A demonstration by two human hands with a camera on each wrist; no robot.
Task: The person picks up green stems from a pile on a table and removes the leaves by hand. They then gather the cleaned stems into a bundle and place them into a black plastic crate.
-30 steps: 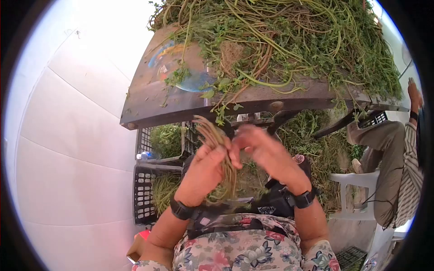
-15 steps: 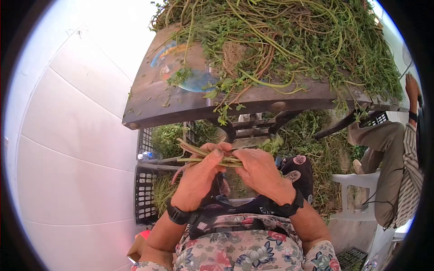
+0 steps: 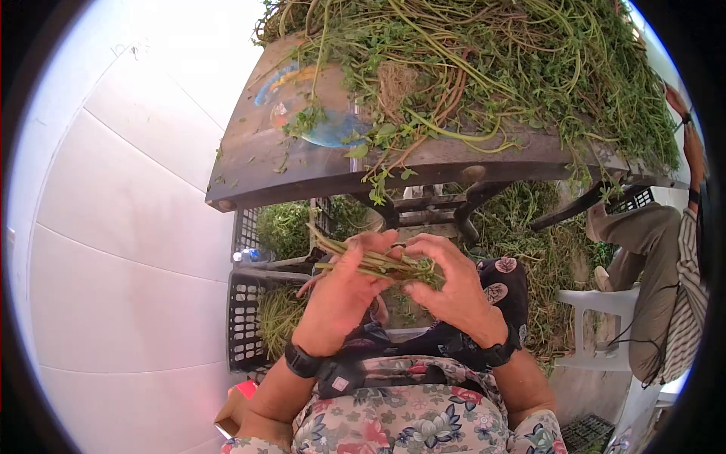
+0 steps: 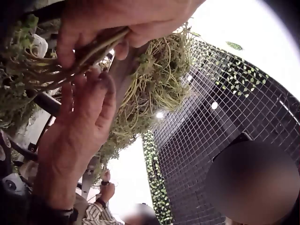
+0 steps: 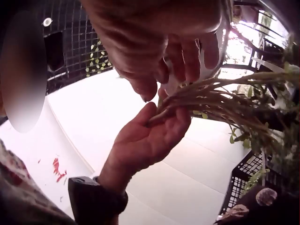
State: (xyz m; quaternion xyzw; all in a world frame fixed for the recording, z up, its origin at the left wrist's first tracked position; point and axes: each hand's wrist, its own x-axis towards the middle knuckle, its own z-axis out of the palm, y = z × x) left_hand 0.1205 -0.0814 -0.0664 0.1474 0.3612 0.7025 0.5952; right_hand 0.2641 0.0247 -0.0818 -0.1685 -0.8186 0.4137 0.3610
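A smooth white wall (image 3: 128,250) is on the far left. Next to it is a black plastic crate with holes (image 3: 243,321), with thin green stems (image 3: 280,319) in it. Above, a brown wooden table (image 3: 249,163) with a blue and orange picture on its top holds a big messy heap of green leafy plants (image 3: 529,68), and some bits hang over the edge. In front of the table, over the lap, the left hand (image 3: 333,299) pinches a small bunch of long green and brown stems (image 3: 382,265) between its thumb and fingers. The bunch lies sideways, and its ends stick out on both sides of that hand. The right hand (image 3: 457,291) is at the bunch's right end, with its fingers apart and a little bent; it looks like the tips may touch the stems, but it is hard to tell. More green plants (image 3: 522,227) lie on the floor behind it. On the right, a person in a striped shirt and brown trousers (image 3: 652,295) sits by a white plastic stool (image 3: 597,303).
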